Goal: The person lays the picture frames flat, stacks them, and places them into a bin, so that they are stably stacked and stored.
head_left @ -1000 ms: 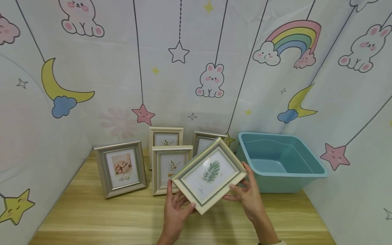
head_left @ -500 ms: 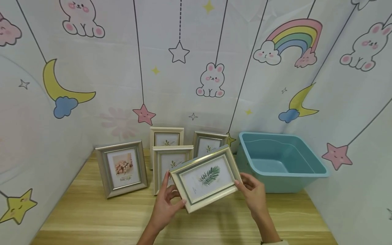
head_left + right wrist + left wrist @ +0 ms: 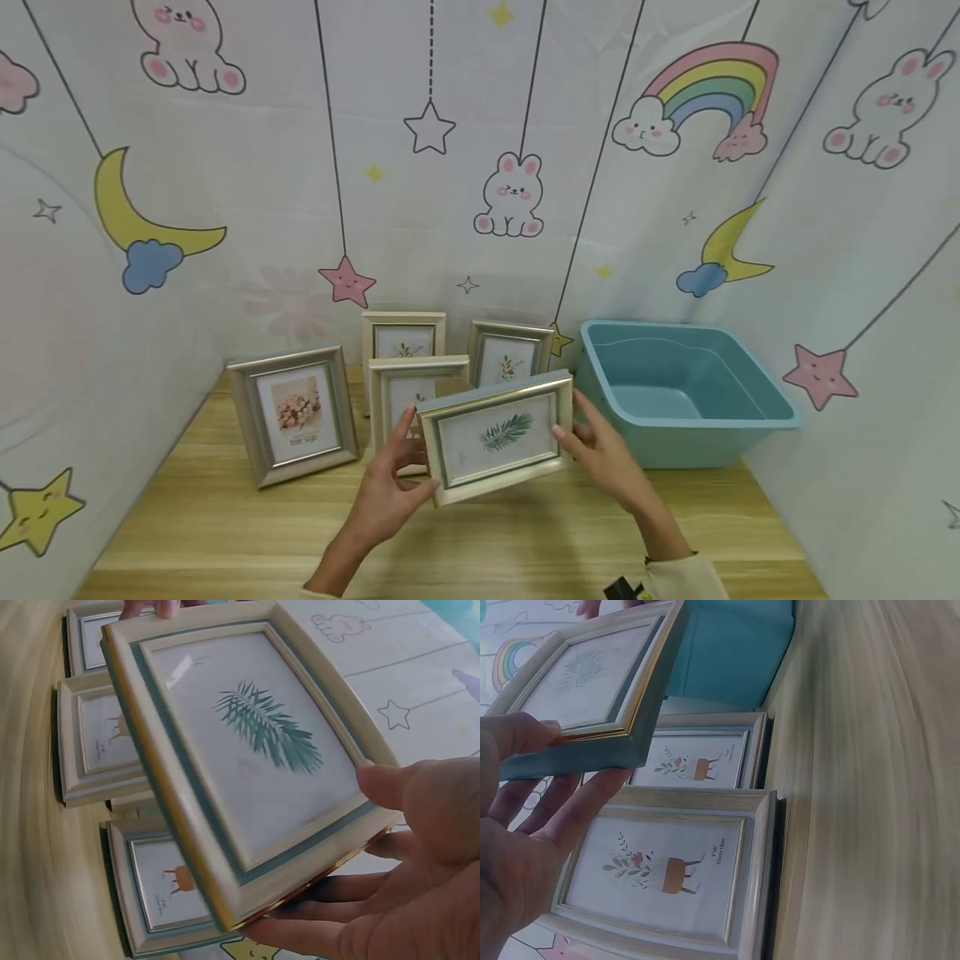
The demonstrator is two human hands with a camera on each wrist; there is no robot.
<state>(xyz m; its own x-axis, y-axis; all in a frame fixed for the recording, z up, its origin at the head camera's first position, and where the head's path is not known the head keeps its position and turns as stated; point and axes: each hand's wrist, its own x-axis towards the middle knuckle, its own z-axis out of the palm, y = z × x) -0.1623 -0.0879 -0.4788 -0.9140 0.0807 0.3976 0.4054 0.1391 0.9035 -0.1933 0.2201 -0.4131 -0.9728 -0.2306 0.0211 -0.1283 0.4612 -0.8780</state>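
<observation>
I held a cream rectangular picture frame with a green palm-leaf print (image 3: 504, 435) between both hands, raised above the desk, its picture facing me and its right end higher than its left. My left hand (image 3: 386, 492) gripped the left end, thumb on the lower front corner and index finger up by the top corner. My right hand (image 3: 603, 458) gripped the other end, thumb on the front and fingers round behind the edge. The blue-grey side of the frame showed along its top.

Just beyond my left hand stood a cream frame with a potted-plant print (image 3: 384, 392), partly hidden by the one I held. Farther off behind it was a second cream upright frame (image 3: 403, 337), and beyond the space between my hands stood a silver upright frame with a plant print (image 3: 512, 354). To the left of my left hand, a broad silver frame with a pink-flower print (image 3: 295, 412) leaned back a little.

Beyond my right hand, to its right, sat a teal plastic tub (image 3: 712, 423). Under my hands ran the pale wood-grain desk (image 3: 225, 533), and farthest from them hung a white backdrop printed with rabbits, stars and moons (image 3: 262, 192). A beige sleeve (image 3: 682, 575) ended behind my right wrist.
</observation>
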